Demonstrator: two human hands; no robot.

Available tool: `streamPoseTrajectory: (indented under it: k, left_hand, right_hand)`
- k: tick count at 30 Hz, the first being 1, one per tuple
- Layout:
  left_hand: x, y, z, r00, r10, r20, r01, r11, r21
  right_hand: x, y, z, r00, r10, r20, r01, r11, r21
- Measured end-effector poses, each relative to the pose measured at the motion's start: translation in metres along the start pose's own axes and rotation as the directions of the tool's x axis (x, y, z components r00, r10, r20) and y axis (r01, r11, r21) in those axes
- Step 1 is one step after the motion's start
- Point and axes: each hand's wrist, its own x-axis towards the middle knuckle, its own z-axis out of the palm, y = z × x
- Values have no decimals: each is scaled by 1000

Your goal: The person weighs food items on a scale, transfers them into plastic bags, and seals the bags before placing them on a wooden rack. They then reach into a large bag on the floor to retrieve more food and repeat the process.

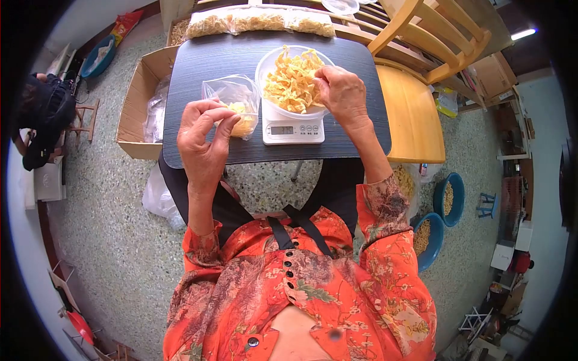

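Right hand (342, 93) pinched closed on fried snack strips (289, 84) in the bowl (265, 63) atop the scale (293, 129) mid-counter (198, 60); just leftward, plastic bag (232, 90), mouth gripped by curled left hand (201, 141) near the front edge.

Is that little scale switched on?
On: the scale shows digits on its display, under the bowl of chips.
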Motion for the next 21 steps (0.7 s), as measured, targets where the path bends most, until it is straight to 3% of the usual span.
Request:
streamPoseTrajectory:
  k: [4,6,7,9,10,11,12,13,16,18,20,21]
  left_hand:
    - [0,1,2,1000,-2,10,2,1000,-7]
    - [0,1,2,1000,8,10,-8,1000,3]
    - [-1,1,2,1000,17,13,-17,1000,13]
    - [-1,0,2,1000,28,13,-28,1000,9]
    - [-2,-1,2,999,38,12,-38,999,5]
    - [-1,-1,2,999,39,9,-39,999,6]
    - [-1,-1,2,999,42,14,-42,999,3]
    - [-1,0,3,999,45,19,-45,999,-1]
    - [-1,2,6,997,66,36,-67,997,32]
    - [-1,2,8,997,71,44,-73,997,36]
    - [-2,3,11,996,77,53,-79,996,41]
    - [-2,4,13,996,65,57,-66,998,14]
  right_hand:
    - [-2,3,-2,995,-45,-89,51,997,66]
    - [0,3,-3,971,-35,-237,73,986,152]
    - [0,1,-5,971,-36,-238,74,986,153]
    - [-1,-2,-11,963,208,-173,-112,889,444]
    - [1,2,-11,963,206,-175,-110,889,444]
    - [4,10,-12,908,415,54,-265,472,841]
    - [6,11,-14,818,453,354,-342,-112,933]
    - [6,10,-16,807,455,377,-329,-185,926]
    - [3,-13,-20,774,510,375,-336,-172,926]
    - [1,-36,-26,800,484,355,-325,-147,934]
    - [0,-61,-29,916,341,213,-253,77,964]
    - [0,-77,-32,927,328,179,-240,156,958]
